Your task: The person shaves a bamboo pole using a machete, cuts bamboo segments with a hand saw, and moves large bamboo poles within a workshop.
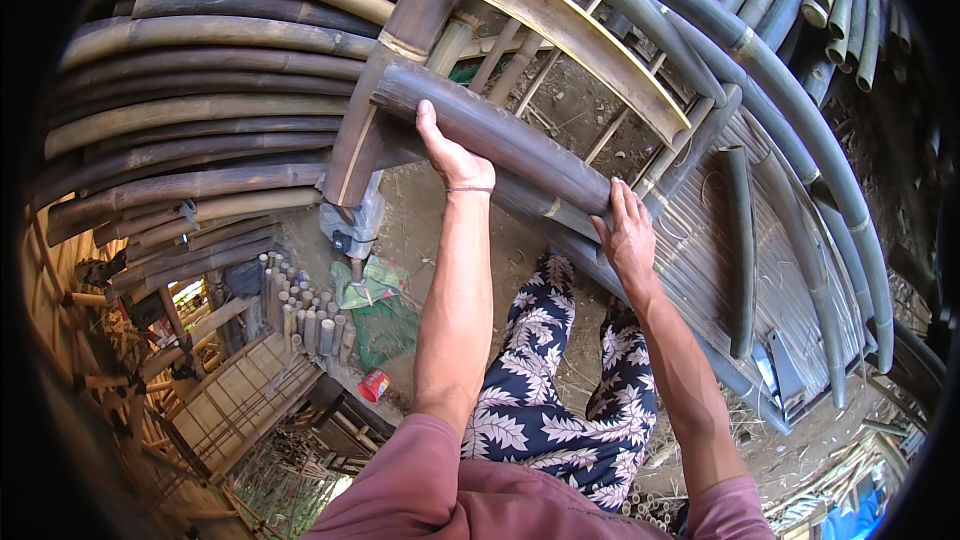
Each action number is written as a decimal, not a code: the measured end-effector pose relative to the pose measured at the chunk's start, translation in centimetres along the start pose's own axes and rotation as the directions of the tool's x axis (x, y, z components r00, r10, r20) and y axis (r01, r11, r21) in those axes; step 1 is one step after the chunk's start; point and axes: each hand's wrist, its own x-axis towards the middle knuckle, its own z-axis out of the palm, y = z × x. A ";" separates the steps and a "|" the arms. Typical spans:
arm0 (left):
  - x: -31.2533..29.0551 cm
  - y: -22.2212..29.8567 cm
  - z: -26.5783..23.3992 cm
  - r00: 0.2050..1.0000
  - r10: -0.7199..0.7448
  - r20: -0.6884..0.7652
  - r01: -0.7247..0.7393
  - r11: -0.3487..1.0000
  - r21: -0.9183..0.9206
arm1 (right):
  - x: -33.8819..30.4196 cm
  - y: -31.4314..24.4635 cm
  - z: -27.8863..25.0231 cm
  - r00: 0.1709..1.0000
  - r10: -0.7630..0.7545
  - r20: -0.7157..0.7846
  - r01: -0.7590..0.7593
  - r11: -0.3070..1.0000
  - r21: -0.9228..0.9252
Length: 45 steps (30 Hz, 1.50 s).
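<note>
A short, thick dark-brown bamboo piece [500, 130] lies slantwise across the bamboo frame in front of me. My left hand [455, 155] holds it near its left end, thumb up against its near side; the other fingers are hidden behind and beneath it. At the right end, my right hand [627, 232] grips the piece with its fingers bent over the end. Beyond it, a split bamboo half [580, 35] rests with its pale hollow side up. An upright-looking thick bamboo pole [385, 90] stands against the left end.
Long bamboo poles [220, 105] are stacked at the left, with bluish-grey ones [790, 110] curving along the right. A dark split length [738, 250] and a metal blade [785, 365] lie on a ribbed sheet [690, 270]. A red cup [373, 385] and green netting [385, 330] are on the ground.
</note>
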 end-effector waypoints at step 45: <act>-49.6 -12.1 5.0 0.227 -0.883 -0.412 -0.328 -0.467 0.821 | -63.2 56.7 -27.0 0.855 0.511 -0.092 -0.518 0.827 -0.220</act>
